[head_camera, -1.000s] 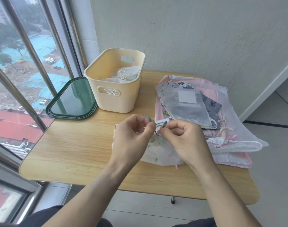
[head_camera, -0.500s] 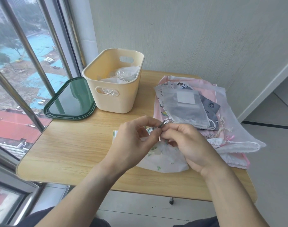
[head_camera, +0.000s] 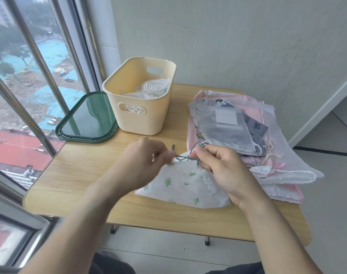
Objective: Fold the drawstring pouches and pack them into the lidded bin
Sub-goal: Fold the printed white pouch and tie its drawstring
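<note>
White fabric w/ small green leaf print: that's the pouch (head_camera: 185, 186) in hand, lying flat on the wooden worktop (head_camera: 79, 175) near the front edge, its gathered neck toward the right. Left hand (head_camera: 143, 165) pinches one run of the grey-green drawstring (head_camera: 183, 157); it's motion-blurred, so exact finger placement isn't clear. Right hand (head_camera: 226, 169) is curled w/ fingertips pinching the cord at the gathered neck. Cord runs between the two hands, crossing over itself just above the fabric.

Step in hand, by my read: tidying or tying off the cord before folding. Can't tell whether it's being knotted or pulled tight.

Cream bin (head_camera: 143, 107) sits at the back, open, already holding a few white folded pouches w/ white cords. Its dark green lid (head_camera: 87, 119) lies flat on the worktop just beside it, on the left. Stack of unfolded pouches (head_camera: 237, 131) (pink, grey mesh, cartoon print, white) sits to the right, touching the leaf pouch's far edge or nearly so. So task looks part done, w/ most of the stack left.

Next move prob calls for: cord secured or tucked so it won't trail, fabric smoothed flat, then folded small enough to fit in the bin alongside what's there. Thin fabric will likely slide, so one hand should pin it while the other folds.
</note>
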`<state>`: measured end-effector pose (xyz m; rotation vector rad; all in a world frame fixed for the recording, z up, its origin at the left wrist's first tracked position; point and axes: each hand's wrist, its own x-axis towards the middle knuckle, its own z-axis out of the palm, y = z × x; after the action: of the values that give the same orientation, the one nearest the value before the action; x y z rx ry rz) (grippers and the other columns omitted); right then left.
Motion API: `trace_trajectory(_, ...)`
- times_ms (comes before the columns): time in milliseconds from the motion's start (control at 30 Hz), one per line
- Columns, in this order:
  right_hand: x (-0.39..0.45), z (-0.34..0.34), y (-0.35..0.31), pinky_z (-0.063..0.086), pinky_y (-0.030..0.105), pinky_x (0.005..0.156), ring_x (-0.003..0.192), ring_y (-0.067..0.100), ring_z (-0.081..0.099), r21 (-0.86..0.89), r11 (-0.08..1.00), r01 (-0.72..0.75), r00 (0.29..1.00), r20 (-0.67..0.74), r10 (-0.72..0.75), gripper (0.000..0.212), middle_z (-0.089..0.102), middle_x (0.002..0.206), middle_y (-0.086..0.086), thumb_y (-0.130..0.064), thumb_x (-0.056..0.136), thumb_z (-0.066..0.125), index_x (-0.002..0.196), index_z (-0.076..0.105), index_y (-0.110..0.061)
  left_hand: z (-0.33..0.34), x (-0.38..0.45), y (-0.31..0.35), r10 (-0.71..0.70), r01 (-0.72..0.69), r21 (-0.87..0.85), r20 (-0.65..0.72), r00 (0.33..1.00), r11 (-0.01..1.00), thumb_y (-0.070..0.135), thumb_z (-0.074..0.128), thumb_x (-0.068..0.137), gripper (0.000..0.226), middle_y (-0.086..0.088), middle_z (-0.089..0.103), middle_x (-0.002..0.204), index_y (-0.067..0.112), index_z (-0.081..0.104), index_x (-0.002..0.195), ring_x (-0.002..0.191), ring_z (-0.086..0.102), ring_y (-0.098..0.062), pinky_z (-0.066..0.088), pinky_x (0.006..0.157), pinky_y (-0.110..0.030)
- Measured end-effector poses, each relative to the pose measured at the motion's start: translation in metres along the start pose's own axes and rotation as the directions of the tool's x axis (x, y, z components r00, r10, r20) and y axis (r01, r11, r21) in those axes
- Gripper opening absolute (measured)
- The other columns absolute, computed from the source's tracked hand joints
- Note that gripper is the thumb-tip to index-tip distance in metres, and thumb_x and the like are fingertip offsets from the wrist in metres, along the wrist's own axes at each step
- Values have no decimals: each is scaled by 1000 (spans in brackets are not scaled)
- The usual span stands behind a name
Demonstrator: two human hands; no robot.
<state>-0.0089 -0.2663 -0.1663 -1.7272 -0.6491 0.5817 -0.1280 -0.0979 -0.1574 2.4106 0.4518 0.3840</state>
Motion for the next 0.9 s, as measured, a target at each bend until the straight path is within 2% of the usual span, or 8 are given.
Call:
trace_trajectory(167, 0, -2, 0, 31, 24, 62, 55, 7, 30, -7, 999, 37, 999, 14, -37, 30, 29, 54, -12, -30, 103, 54, 90, 76, -14, -8, 6, -25, -249, 296, 172, -253, 935, 940, 33, 40, 102, 34, -9, 64, 92, 8, 59, 88, 95, 55, -34, 45, 82, -45)
trace_trajectory(267, 0, -2, -2, 32, 28, 63, 57, 11, 30, -20, 997, 72, 997, 42, -71, 30, 31, 56, -10, -33, 101, 55, 90, 76, -16, -2, 1, -10, -93, 124, 56, -380, 920, 991, 33, 43, 104, 28, -1, 64, 108, 13, 62, 108, 107, 52, -23, 41, 92, -42)
trace_trajectory(333, -1, -1, -4, 34, 30, 65, 59, 14, 30, -20, 995, 99, 993, 66, -97, 31, 32, 58, -7, -37, 99, 55, 89, 77, -17, 5, 0, 6, -11, -21, -126, -242, 970, 992, 37, 46, 103, 29, 9, 69, 100, 15, 66, 104, 100, 58, -9, 45, 91, -35)
trace_trajectory(400, -2, 1, -7, 29, 23, 57, 57, 10, 28, -2, 994, 113, 990, 88, -113, 32, 32, 56, -10, -35, 100, 54, 87, 74, -15, 12, 0, 18, -32, 39, -427, 25, 999, 903, 46, 49, 99, 35, 6, 74, 93, 17, 67, 103, 97, 66, -10, 50, 93, -41)
trace_trajectory(500, -4, 2, -8, 27, 22, 55, 58, 11, 28, 44, 990, 132, 981, 134, -137, 35, 33, 58, -7, -30, 101, 53, 76, 61, -8, 15, 0, 23, 2, 148, -590, 247, 969, 794, 46, 55, 97, 37, -3, 76, 97, 13, 66, 110, 100, 69, -24, 49, 97, -53)
trace_trajectory(600, -4, 2, -6, 32, 23, 60, 64, 17, 31, 50, 989, 139, 976, 164, -146, 34, 40, 65, 5, -27, 102, 52, 89, 68, 0, 18, 0, 21, 33, 193, -640, 323, 946, 744, 38, 61, 95, 37, -9, 75, 104, 10, 60, 121, 109, 67, -30, 46, 103, -55)
trace_trajectory(767, -4, -2, -8, 41, 11, 63, 61, 1, 43, 57, 992, 111, 980, 158, -119, 26, 55, 58, -17, -23, 101, 52, 93, 73, -10, 23, 3, 17, 97, 154, -665, 325, 941, 731, 28, 68, 89, 41, -14, 73, 108, 10, 56, 123, 112, 67, -28, 49, 103, -52)
trace_trajectory(900, -4, -1, -7, 43, 9, 64, 60, 3, 45, 112, 990, 83, 988, 120, -97, 31, 44, 57, -6, -35, 93, 57, 94, 76, -11, 27, 5, 17, 135, 109, -630, 327, 935, 769, 28, 66, 90, 34, -19, 69, 108, 12, 58, 119, 110, 63, -38, 49, 97, -57)
